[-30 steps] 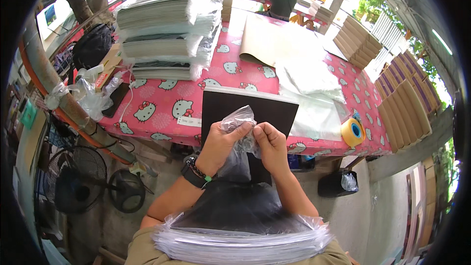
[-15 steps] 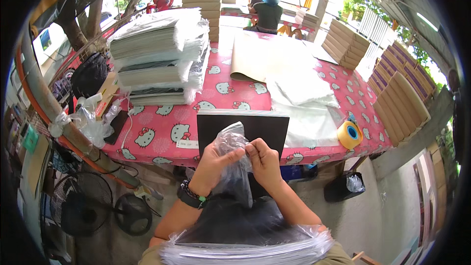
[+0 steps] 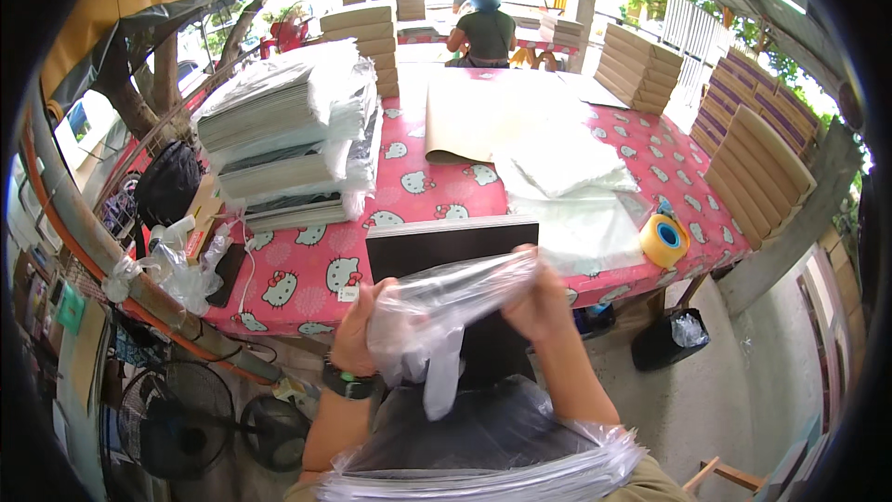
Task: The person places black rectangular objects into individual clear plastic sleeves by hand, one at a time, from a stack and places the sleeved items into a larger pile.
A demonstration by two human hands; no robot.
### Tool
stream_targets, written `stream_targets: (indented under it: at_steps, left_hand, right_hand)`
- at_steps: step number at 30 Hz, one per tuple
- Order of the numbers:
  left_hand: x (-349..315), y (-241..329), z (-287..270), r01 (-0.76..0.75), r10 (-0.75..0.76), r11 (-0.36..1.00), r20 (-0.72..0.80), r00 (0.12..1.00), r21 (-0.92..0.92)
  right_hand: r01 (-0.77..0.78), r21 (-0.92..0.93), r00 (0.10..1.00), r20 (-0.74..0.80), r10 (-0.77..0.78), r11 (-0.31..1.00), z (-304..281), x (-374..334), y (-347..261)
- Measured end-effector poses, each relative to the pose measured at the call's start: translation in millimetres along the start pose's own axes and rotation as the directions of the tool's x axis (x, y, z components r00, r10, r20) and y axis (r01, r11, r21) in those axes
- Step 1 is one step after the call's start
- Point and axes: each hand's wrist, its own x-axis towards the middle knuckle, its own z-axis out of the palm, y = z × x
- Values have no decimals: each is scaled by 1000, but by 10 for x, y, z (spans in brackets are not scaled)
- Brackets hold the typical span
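Note:
A clear plastic bag (image 3: 432,307) is stretched sideways between my hands, one end hanging down. My left hand (image 3: 357,330), a dark watch on its wrist, grips the bag's left side. The other side is pinched in my right hand (image 3: 546,302), whose fingers are partly blurred. Just behind the bag, a black flat stack with pale edges (image 3: 446,249) lies at the table's front edge; the bag covers part of it. Across my lap rests a pile of clear plastic sleeves with something black under them (image 3: 483,474).
Tall plastic-wrapped stacks (image 3: 279,139) stand left on the pink patterned table (image 3: 409,188). White sheets (image 3: 567,232) and a yellow tape roll (image 3: 663,240) lie right. Brown stacks (image 3: 636,70) stand farther back. Below are a fan (image 3: 177,418) and black bin (image 3: 669,339). A person (image 3: 485,33) sits beyond.
My hands have moved apart, spreading the bunched plastic bag out sideways. My right hand has gone to the right, my left hand to the left and lower. The view has shifted slightly.

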Motion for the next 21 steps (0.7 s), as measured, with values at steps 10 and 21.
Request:
stream_targets:
  at_steps: [10,21]
  left_hand:
    - [-34,122,294,-415,271,-340,510,816,844]
    - [-202,287,-423,-205,232,971,-262,937,126]
  right_hand:
    - [197,-918,930,286,230,343,378,-156,-71]
    - [236,-688,455,702,548,686,-461,-159,-232]
